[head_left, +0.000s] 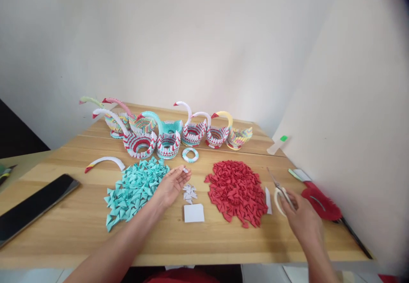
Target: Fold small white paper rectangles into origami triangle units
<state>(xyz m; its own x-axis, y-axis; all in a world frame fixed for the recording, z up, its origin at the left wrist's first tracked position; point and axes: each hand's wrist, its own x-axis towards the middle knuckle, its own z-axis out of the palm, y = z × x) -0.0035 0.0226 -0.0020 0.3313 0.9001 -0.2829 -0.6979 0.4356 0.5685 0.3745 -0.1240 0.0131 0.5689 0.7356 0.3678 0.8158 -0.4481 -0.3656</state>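
My left hand [172,186] pinches a small folded white paper piece [185,170] between thumb and fingertips, above the middle of the table. Below it lie several white folded triangles [189,193] and a blank white paper rectangle [194,213]. A heap of turquoise paper triangles [137,191] spreads to the left of this hand, and a heap of red ones [236,191] to its right. At the right, my right hand [302,217] is closed on the handles of scissors [279,186], whose blades point away and to the left. A white paper strip [268,200] lies beside them.
Several folded-paper swans [140,144] stand at the back, with a turquoise-and-white paper ring [190,155] in front. A loose white swan neck [107,160] and a black phone [36,204] lie left. A red fuzzy pouch [322,202] sits near the right wall.
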